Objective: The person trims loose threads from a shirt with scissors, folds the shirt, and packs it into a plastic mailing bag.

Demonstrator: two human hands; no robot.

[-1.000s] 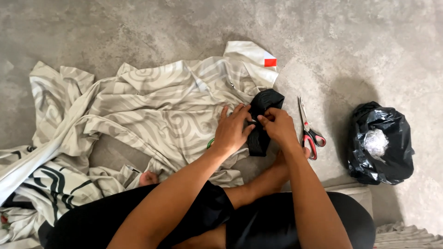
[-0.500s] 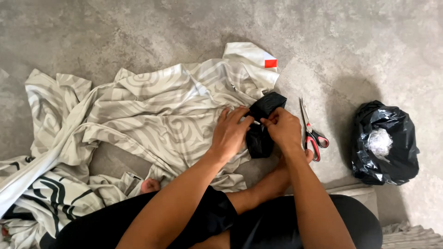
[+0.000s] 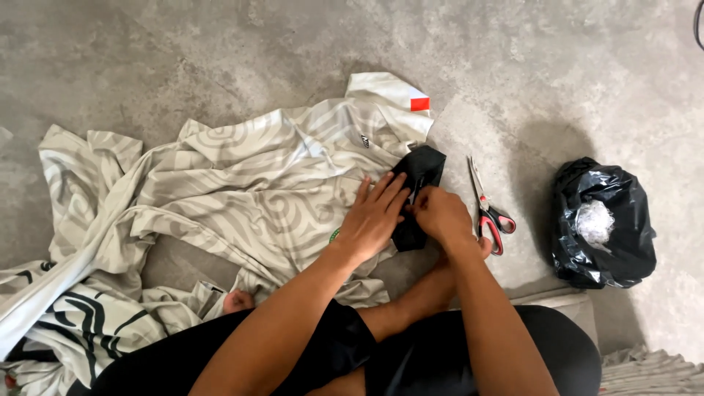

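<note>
Sitting cross-legged on the grey concrete floor [image 3: 220, 51], a person works with both bare hands at a piece of black cloth [image 3: 415, 192] lying at the right edge of a spread cream shirt [image 3: 249, 183] with a pale swirl pattern. The left hand [image 3: 370, 218] lies flat, fingers straight and spread, pressing down where the shirt meets the black cloth; its grip is open, holding nothing. The right hand [image 3: 438, 216] is curled with its fingertips pinched on the black cloth just beside the left fingertips; whether a small tool sits between those fingers is too fine to tell. Red-handled scissors [image 3: 488, 209] lie on the floor just right of the right hand, blades pointing away from the person, untouched. Farther right, well apart from the hands, sits a crumpled black plastic bag [image 3: 605, 227] with a wad of clear plastic showing in its mouth. More patterned cloth [image 3: 81, 308] with dark green stripes is bunched at the lower left beside the person's knee.
</note>
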